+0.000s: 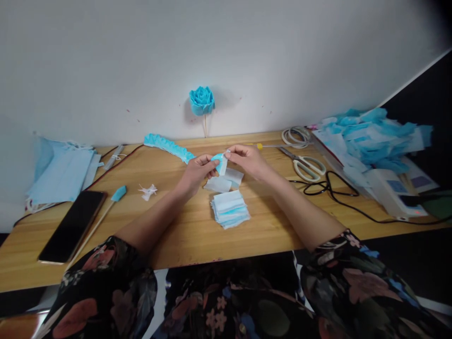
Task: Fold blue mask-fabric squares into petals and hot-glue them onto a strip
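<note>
Between my two hands is a small blue-and-white fabric piece, partly folded over. My left hand pinches its left side. The fingertips of my right hand grip its upper right corner. Just under the hands lie a couple of loose pale pieces. Nearer to me rests a stack of cut blue and white pieces. A row of folded blue petals stretches from beside my left hand to the back left.
A blue fabric rose on a stick leans at the wall. Left are face masks, a phone and a blue-tipped stick. Scissors, a black cable, a white device and heaped blue scraps are right.
</note>
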`<state>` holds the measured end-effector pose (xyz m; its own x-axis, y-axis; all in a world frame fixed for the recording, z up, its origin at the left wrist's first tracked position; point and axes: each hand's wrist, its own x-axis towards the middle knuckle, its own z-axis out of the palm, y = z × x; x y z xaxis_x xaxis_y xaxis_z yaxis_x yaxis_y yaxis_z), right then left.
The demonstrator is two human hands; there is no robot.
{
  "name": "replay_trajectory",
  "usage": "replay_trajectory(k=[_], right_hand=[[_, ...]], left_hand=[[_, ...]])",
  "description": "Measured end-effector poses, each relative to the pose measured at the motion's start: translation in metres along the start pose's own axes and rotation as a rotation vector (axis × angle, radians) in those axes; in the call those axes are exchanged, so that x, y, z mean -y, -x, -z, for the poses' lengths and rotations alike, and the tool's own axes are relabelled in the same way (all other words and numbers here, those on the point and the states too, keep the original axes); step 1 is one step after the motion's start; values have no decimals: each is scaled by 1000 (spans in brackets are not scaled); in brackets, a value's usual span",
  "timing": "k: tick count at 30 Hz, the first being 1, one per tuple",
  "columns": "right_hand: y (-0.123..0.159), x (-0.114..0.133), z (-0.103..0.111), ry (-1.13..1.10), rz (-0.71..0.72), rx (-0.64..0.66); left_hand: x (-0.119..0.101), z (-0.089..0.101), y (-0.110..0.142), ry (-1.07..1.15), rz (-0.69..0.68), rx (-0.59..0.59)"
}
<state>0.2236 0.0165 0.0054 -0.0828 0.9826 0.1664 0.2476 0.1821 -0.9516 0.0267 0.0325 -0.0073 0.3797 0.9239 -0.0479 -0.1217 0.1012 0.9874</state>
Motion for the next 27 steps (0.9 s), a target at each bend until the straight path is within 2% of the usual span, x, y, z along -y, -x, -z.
replay_trajectory(k=[10, 20, 27], right_hand=[[9, 10, -4, -42, -22, -40], [12, 4, -4, -73, -22, -2], [12, 3, 2, -79, -14, -46]], left_hand=[[2, 2, 1, -62, 2, 59], [0, 3, 2, -165, 11, 6], [0, 3, 2, -190, -3, -19]])
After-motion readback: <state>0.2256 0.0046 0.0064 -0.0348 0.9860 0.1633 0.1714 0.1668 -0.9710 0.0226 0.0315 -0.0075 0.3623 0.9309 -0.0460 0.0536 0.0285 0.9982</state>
